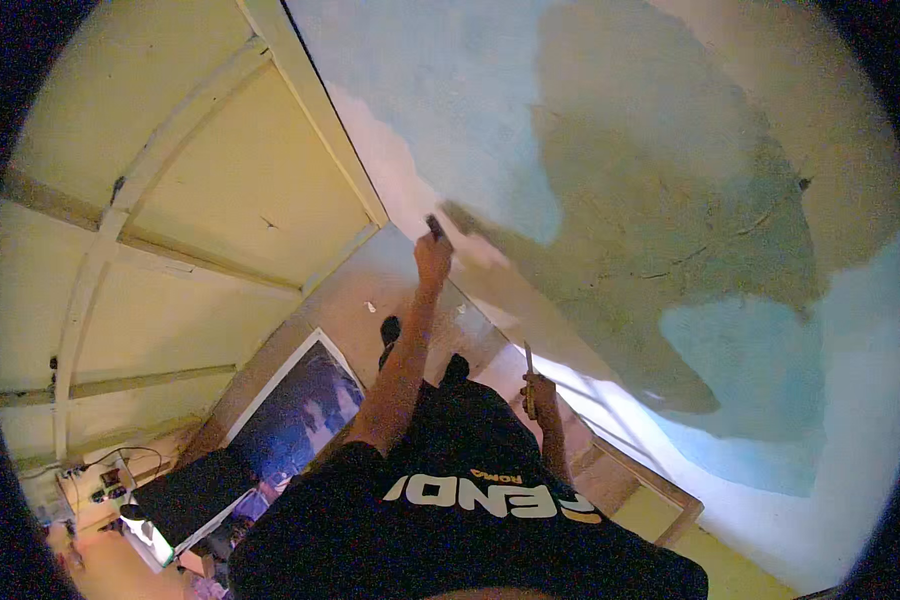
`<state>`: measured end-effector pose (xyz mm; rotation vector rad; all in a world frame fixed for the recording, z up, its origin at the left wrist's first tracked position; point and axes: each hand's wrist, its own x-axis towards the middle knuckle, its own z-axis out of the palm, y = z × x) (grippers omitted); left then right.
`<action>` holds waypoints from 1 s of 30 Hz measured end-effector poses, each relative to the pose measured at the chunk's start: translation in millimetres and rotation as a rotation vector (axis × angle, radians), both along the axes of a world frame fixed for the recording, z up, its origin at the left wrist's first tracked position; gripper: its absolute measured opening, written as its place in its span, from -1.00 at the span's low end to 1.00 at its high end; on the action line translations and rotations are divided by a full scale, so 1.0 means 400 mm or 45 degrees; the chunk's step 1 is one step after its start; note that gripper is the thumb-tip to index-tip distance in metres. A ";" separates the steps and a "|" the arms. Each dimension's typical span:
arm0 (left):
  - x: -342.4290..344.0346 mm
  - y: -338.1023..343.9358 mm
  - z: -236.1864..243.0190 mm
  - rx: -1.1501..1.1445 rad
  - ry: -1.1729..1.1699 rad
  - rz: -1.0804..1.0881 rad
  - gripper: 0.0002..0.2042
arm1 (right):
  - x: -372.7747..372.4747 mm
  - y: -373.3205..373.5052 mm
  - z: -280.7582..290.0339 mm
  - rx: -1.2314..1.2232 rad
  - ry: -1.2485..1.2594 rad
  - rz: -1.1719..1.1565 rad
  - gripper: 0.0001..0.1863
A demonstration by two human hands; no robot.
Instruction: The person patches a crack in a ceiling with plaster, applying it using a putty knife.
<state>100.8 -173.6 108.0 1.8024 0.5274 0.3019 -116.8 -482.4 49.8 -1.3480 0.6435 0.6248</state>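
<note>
My left arm stretches forward, and my left hand is closed around a small dark tool. Its kind is too small to make out. That tool is at the pale strip along the left edge of a light blue wall; whether it touches the surface I cannot tell. Lower and to the right, my right hand grips a thin, flat, pale tool, seen edge-on and pointing up, apart from the wall. A thin crack runs across the wall within my broad shadow.
A yellow panelled surface with raised strips fills the left. A framed dark blue panel stands below it, with cables and small devices at lower left. A wooden frame is at lower right. My dark shoes are on the brownish floor.
</note>
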 end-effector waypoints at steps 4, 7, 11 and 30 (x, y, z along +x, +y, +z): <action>0.130 0.059 0.024 0.270 -0.241 0.250 -0.84 | 0.001 -0.022 0.007 -0.203 -0.114 0.098 -0.71; 0.202 0.019 -0.022 0.425 -0.455 0.213 -0.82 | -0.022 -0.014 0.027 -0.312 -0.239 0.094 -0.73; 0.149 0.006 -0.337 1.039 -0.211 -0.049 -0.79 | -0.008 0.082 0.129 -0.428 -0.515 0.217 -0.70; 0.140 0.083 0.032 0.234 -0.229 0.157 -0.86 | 0.107 0.197 0.235 -0.295 -0.623 0.378 -0.52</action>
